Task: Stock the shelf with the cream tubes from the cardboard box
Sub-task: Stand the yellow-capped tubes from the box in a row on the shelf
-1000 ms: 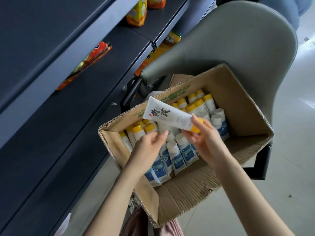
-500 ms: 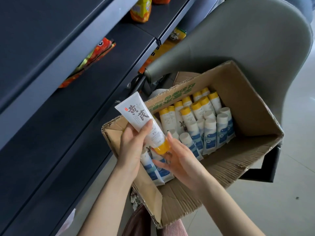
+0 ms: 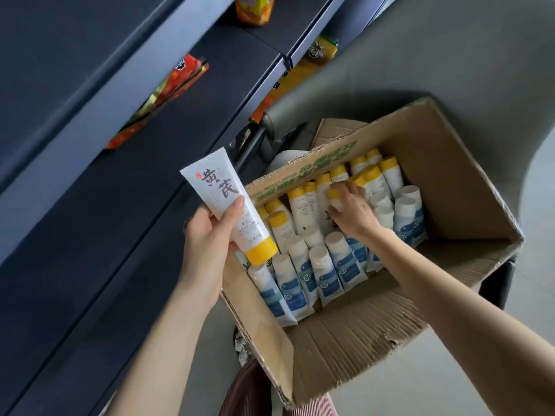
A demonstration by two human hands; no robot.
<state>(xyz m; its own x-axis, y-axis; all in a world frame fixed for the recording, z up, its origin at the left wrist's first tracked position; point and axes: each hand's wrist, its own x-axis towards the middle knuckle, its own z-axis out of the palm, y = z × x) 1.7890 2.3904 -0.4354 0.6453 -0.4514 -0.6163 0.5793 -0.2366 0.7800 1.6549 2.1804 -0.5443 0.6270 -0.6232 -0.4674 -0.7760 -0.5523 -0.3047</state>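
The left hand [image 3: 207, 244] is gripping a yellow-capped cream tube [image 3: 228, 205] beside the cardboard box [image 3: 450, 163], while the right hand's [image 3: 354, 211] fingers are curling round another yellow-capped tube [image 3: 335, 195] inside.

The light is soft, even daylight, without hard shadows. It is stronger on the side beyond the right hand [image 3: 353, 211], where the pale floor [image 3: 543, 223] at the frame edge is almost washed out. To the left of the fingers of the left hand [image 3: 207, 241], the dark blue-grey metal shelf [image 3: 99, 250] is dim and shows little detail. The white cream tube with yellow cap [image 3: 228, 205] between those fingers is bright and sharp, and its black print is readable. The right fingers [image 3: 348, 186], curled on another yellow-capped tube [image 3: 332, 194], are slightly smeared. Beside them, the brown cardboard box [image 3: 450, 181] has a mild shadow on its inner wall. Far above the left fingers, the red-orange snack packet [image 3: 168, 91] is blurred. Both forearms look stretched toward the lower edge.
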